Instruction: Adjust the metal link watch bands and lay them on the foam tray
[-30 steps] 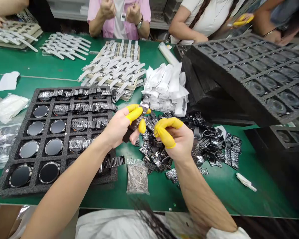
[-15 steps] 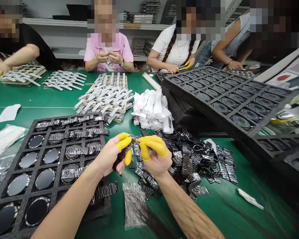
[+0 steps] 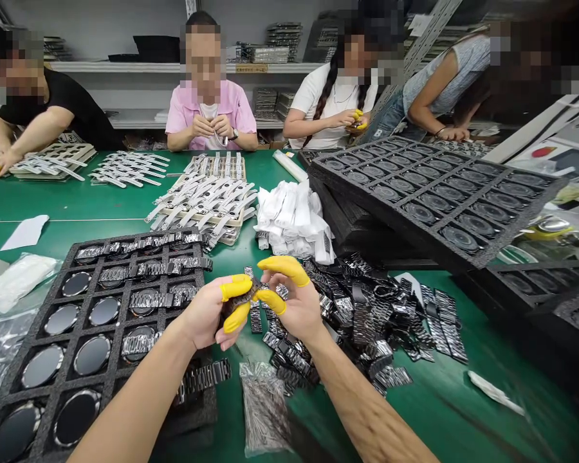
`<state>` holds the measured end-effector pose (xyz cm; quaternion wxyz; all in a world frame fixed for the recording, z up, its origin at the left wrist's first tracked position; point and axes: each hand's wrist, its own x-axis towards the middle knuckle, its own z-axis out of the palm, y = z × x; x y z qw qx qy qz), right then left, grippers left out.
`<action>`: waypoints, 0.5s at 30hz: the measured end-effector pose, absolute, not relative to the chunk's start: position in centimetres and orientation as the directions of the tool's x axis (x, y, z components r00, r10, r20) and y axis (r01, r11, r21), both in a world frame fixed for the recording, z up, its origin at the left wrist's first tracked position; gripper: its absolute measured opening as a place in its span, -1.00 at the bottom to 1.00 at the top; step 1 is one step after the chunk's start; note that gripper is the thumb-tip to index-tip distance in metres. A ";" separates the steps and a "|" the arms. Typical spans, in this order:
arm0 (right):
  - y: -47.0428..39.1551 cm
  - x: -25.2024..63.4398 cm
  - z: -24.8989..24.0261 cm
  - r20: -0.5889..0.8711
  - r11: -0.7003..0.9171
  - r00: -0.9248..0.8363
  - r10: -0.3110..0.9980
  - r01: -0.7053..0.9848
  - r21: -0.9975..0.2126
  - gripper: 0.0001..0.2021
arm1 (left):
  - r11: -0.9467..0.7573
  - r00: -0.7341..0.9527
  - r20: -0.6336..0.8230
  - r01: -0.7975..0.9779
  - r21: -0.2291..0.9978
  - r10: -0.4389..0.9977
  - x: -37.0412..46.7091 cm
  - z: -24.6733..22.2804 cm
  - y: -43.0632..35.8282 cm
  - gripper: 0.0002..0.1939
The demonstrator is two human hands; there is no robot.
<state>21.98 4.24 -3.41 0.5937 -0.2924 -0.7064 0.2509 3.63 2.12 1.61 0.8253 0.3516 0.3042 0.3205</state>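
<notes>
Pinching a small dark metal watch band piece (image 3: pixel 245 299) between them, the left hand (image 3: pixel 207 316) and the right hand (image 3: pixel 296 305) meet just above the green table (image 3: pixel 444 411), near its front edge. Both wear yellow rubber finger covers: the left thumb and forefinger are closed on the piece from the left, the right thumb tip presses it from the right, and the right forefinger arches up free of it while the other fingers curl loosely. Just beyond and to the right of the hands lies a loose heap of metal band links (image 3: pixel 376 321), and a small clear bag of pins (image 3: pixel 265 405) lies below the hands. To the left sits a black foam tray (image 3: pixel 53 302) with round watch faces in its cells and finished bands laid across the upper rows. Farther back are a pile of white wrapped bundles (image 3: pixel 294 218) and trays of white straps (image 3: pixel 207 196); a large tilted black tray (image 3: pixel 439 193) rests on the right. Other people work along the far side. No brand, label or writing can be read anywhere; the shelf labels are too small.
</notes>
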 end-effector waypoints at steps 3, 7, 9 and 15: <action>4.7 22.5 -3.0 0.683 0.716 -0.283 0.673 0.018 -0.698 -0.66 | 0.624 0.684 -0.304 -0.281 0.730 0.664 3.3 1.6 2.2 -0.68; 4.8 22.8 -2.4 0.720 0.743 -0.291 0.630 -0.043 -0.668 -0.68 | 0.656 0.728 -0.313 -0.242 0.715 0.610 3.0 1.5 2.1 -0.69; 4.7 22.7 -2.1 0.713 0.730 -0.293 0.638 -0.067 -0.681 -0.66 | 0.659 0.734 -0.314 -0.233 0.715 0.601 2.8 1.3 2.2 -0.68; 4.1 22.3 -2.1 0.723 0.738 -0.337 0.604 -0.107 -0.667 -0.75 | 0.667 0.793 -0.290 -0.187 0.721 0.536 3.0 1.0 2.3 -0.64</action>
